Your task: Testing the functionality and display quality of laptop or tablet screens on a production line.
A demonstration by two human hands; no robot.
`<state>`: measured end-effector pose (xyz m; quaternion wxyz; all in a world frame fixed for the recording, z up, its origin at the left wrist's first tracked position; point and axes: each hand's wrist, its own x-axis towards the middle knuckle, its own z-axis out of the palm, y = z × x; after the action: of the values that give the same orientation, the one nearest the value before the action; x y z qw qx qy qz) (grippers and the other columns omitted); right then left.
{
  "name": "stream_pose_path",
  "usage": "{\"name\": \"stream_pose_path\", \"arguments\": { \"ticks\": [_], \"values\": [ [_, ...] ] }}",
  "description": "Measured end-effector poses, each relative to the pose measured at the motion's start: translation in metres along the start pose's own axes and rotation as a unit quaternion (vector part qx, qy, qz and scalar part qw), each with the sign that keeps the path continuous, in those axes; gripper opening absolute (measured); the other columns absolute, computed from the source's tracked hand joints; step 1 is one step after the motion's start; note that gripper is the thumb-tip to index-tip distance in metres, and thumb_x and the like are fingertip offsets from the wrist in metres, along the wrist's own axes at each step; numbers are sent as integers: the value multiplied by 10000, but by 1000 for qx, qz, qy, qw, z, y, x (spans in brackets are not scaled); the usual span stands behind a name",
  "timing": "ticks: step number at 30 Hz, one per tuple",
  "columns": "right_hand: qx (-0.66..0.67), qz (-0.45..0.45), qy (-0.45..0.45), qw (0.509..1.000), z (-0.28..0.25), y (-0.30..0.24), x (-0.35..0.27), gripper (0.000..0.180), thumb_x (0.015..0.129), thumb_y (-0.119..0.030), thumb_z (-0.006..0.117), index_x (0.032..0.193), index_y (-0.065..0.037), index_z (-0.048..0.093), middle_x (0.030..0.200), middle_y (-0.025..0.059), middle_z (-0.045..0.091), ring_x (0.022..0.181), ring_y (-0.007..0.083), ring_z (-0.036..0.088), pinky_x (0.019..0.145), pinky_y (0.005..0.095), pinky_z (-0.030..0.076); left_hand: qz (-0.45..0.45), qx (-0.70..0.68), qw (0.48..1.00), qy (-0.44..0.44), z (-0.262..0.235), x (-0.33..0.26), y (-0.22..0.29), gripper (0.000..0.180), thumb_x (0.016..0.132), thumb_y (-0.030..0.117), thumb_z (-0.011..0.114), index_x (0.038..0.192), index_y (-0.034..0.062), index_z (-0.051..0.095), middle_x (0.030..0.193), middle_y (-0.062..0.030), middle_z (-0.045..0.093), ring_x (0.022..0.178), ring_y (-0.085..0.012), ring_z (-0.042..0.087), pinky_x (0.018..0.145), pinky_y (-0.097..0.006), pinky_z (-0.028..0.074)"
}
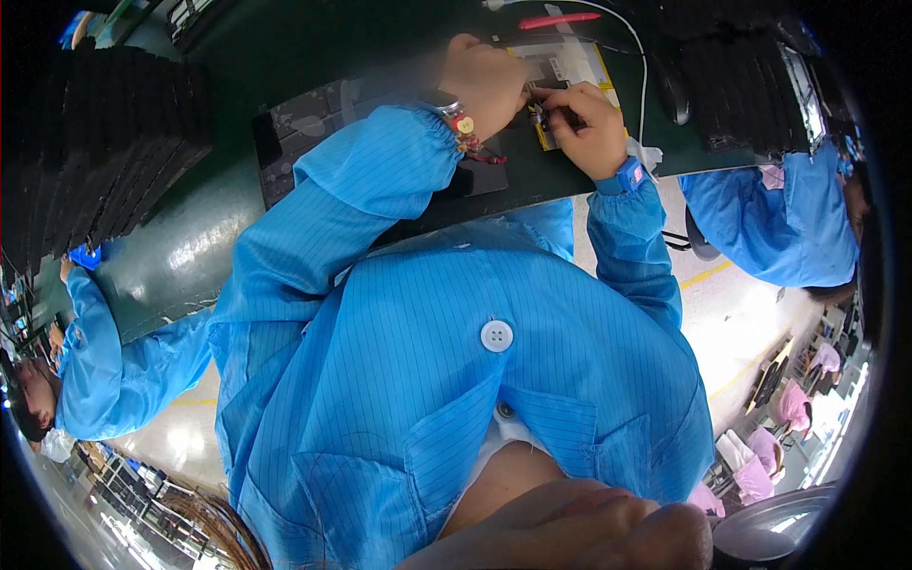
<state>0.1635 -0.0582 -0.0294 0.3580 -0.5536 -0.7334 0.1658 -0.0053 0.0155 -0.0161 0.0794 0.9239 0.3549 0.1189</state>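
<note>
My left hand point(483, 87) is curled over the left edge of a flat yellow-edged part point(600, 68) with grey and silver areas, perhaps a battery pack. Its fingertips meet near the middle of that part, and what they grip is hidden. From the other side my right hand point(591, 129) bends over the same part, thumb and fingers closed together. A small shiny piece point(540, 116) shows at its fingertips, too small to name. Both hands nearly touch each other. A flat black panel point(299, 128) with clear film lies left of them.
Tall stacks of black trays point(104, 142) stand at the left, with more black trays point(736, 85) at the right. A red pen point(560, 19), a white cable point(643, 71) and a black computer mouse point(674, 95) lie around the part. Co-workers in blue sit on both sides.
</note>
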Motion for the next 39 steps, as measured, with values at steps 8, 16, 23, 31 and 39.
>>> {"name": "stream_pose_path", "arguments": {
  "ticks": [8, 16, 23, 31, 39],
  "values": [
    [-2, 4, 1, 1000, 0, -3, 3, 170, 687, -7, 591, 846, -40, 639, 769, 112, 583, 689, 230, 574, 609, 300, 471, 0, 3, 1000, 10, 3, 1, -2, 184, 728, 247, 644, 868, 128, 657, 828, -100, 631, 879, -240, 580, 900, -437, 316],
    [-118, -95, -17, 988, 2, -11, 8, 200, 676, -4, 598, 873, -37, 605, 763, 121, 572, 759, 275, 555, 662, 339, 472, -5, 14, 1000, -13, 2, 4, 0, 180, 736, 249, 639, 863, 122, 654, 841, -98, 626, 883, -239, 578, 892, -438, 318],
    [-137, -102, -67, 983, 2, -17, 17, 203, 695, -11, 571, 894, -37, 598, 845, 122, 595, 821, 293, 553, 727, 357, 460, 17, -23, 1000, 3, -28, -30, -17, 405, 757, 260, 637, 1110, 87, 541, 1125, -130, 531, 1079, -278, 479, 940, -411, 343],
    [-225, -36, 72, 971, -18, 28, 25, 296, 712, -16, 525, 992, -68, 604, 940, 141, 582, 907, 313, 534, 813, 387, 438, -215, -41, 968, 122, -79, -185, -98, 432, 810, 223, 588, 1189, 44, 481, 1274, -176, 410, 1146, -336, 422, 960, -387, 349],
    [-282, -25, 36, 958, -10, 27, 35, 332, 707, -19, 514, 1019, -90, 602, 999, 123, 555, 936, 302, 507, 850, 381, 419, -359, -243, 867, 246, -46, -210, -44, 491, 865, 222, 518, 1288, 21, 369, 1314, -186, 387, 1198, -305, 401, 976, -345, 335]
  ]
}}
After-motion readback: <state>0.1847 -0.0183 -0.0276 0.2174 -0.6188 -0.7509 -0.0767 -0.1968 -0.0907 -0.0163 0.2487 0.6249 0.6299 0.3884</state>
